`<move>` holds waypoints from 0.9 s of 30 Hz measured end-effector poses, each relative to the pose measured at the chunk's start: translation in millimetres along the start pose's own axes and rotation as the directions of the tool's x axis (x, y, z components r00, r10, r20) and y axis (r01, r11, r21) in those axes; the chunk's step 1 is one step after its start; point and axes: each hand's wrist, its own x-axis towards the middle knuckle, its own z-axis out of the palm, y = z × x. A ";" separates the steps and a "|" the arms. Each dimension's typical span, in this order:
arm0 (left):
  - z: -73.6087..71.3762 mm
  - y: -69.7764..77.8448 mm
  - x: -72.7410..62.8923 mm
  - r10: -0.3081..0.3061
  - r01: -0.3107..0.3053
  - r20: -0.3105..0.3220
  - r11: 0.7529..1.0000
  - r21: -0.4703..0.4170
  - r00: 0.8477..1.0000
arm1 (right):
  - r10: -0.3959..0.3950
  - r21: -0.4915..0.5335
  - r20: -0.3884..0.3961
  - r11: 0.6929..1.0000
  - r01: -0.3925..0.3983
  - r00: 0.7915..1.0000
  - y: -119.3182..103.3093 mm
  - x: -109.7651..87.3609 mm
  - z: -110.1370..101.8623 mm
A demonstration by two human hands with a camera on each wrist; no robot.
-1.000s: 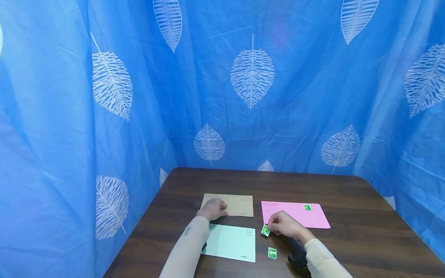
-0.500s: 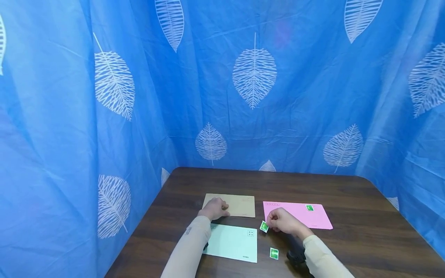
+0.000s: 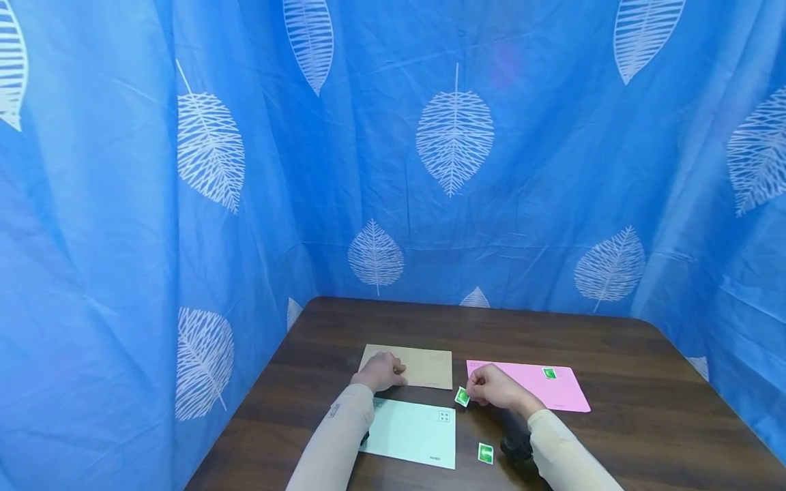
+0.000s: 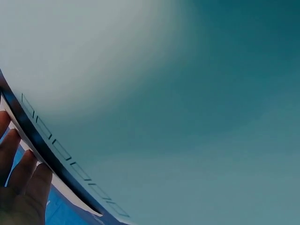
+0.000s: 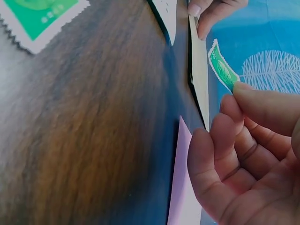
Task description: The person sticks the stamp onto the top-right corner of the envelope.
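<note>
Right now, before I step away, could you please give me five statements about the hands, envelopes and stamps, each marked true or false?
1. The right hand pinches a green stamp. True.
2. All the stamps are in that hand. False: a second stamp lies on the pink envelope and a third stamp on the table.
3. The left hand touches the tan envelope. True.
4. In the head view, the tan envelope lies right of the pink envelope. False: it lies to the left.
5. The mint envelope lies nearer the person than the tan envelope. True.
</note>
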 end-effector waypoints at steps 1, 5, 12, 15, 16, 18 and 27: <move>-0.1 0.1 0.0 -0.005 0.005 0.002 1.000 0.004 1.000 | 0.000 0.002 0.002 1.000 0.000 1.000 -0.1 1.1 -0.1; -0.4 1.0 -1.0 -0.013 0.013 0.005 1.000 0.000 1.000 | -0.002 0.007 0.001 1.000 0.002 1.000 -0.5 5.3 0.1; -1.4 3.3 -3.7 0.000 0.000 -0.009 0.999 -0.040 1.000 | 0.017 -0.003 -0.017 1.000 -0.017 1.000 -4.8 11.3 -1.1; -0.5 2.7 -4.4 0.000 0.000 -0.011 0.999 -0.033 1.000 | 0.013 -0.015 -0.016 1.000 -0.013 1.000 -5.3 14.0 -1.4; -0.2 2.5 -4.6 -0.003 0.003 -0.010 1.000 -0.029 1.000 | 0.010 -0.015 -0.015 1.000 -0.010 1.000 -5.8 14.7 -1.6; 0.3 1.9 -4.8 -0.007 0.006 -0.010 1.000 -0.025 1.000 | 0.008 -0.009 -0.013 1.000 -0.008 1.000 -6.4 16.2 -2.2; -0.4 2.2 -4.7 0.002 -0.003 -0.016 1.000 -0.011 1.000 | -0.007 -0.031 -0.012 1.000 0.007 1.000 -8.2 25.4 -6.8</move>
